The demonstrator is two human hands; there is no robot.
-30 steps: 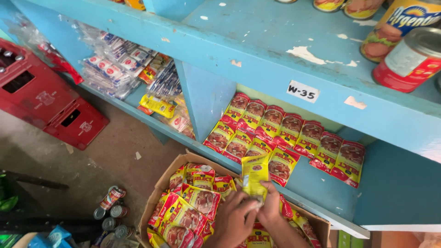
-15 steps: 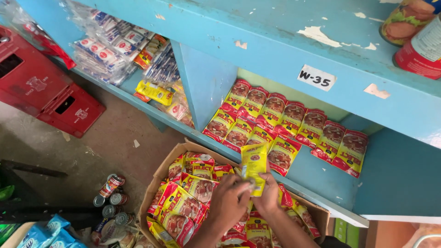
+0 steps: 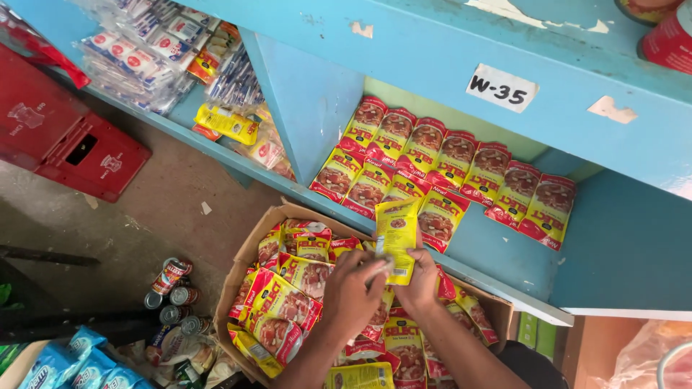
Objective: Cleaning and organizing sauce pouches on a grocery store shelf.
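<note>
A yellow sachet (image 3: 397, 239) stands upright between the two hands just above the open cardboard box (image 3: 254, 245), its top edge reaching the front lip of the blue shelf (image 3: 497, 284). The right hand (image 3: 420, 281) pinches its lower edge from the right, fingers closed on the foil, while the left hand (image 3: 353, 288) comes in from the other side with fingertips pressed to the same lower corner — it looks as if more than one thin packet is gathered in that pinch, though the overlap hides how many. Held by the bottom and fanned upward, the sachet shows its printed face to the camera, likely so it can be squared up before being laid down. Below, the box is loosely heaped with red and yellow sachets (image 3: 288, 302) lying at all angles, some yellow ones at the near edge. On the shelf behind, red sachets (image 3: 447, 169) lie in two overlapping rows — flat, faces up, neatly shingled. The neighbouring bay holds clear-wrapped packets (image 3: 137, 57). On the floor sit small tins (image 3: 171, 292) and a red crate (image 3: 65, 137).
</note>
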